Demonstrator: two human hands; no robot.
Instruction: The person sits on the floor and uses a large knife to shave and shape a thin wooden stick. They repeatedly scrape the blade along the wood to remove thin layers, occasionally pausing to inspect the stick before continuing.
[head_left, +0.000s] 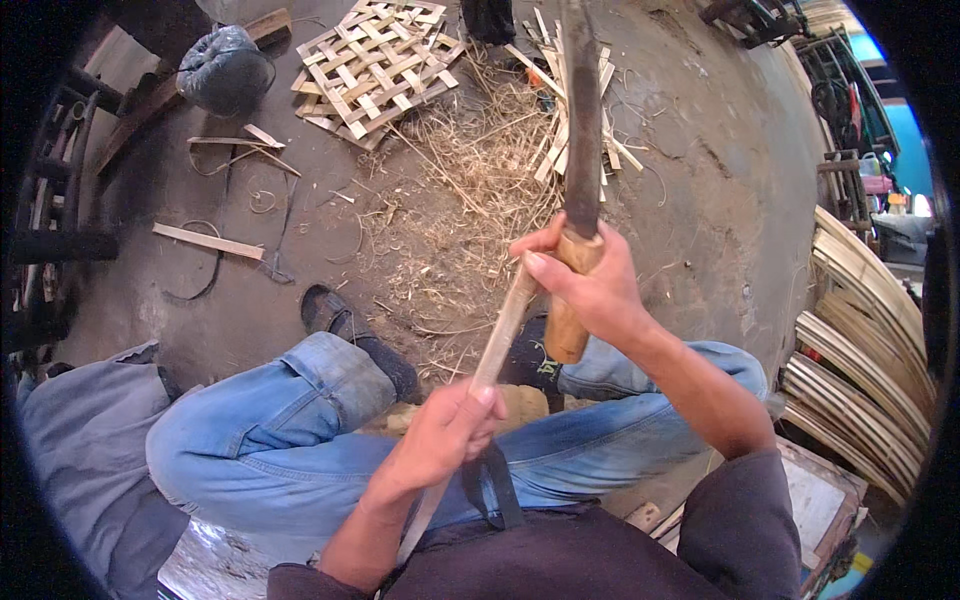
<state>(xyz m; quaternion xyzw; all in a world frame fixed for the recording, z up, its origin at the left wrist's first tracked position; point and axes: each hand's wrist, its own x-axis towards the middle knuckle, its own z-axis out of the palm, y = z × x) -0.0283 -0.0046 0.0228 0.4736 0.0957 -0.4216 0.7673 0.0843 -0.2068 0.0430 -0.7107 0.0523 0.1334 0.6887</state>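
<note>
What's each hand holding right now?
Left hand: closed on the bamboo strip.
Right hand: closed on the knife, at its wooden handle.

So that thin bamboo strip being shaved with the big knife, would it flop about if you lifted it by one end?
Probably springy rather than floppy: the bamboo strip runs nearly straight between the left hand and the right hand, which grips the knife. It looks thin, so likely light. Its fresh-cut edges may be sharp and splintery, judging by the shavings on the ground.

Bare floor [700, 200] right of the shavings [470, 190] lies open (knees [330, 380] block below).
</note>
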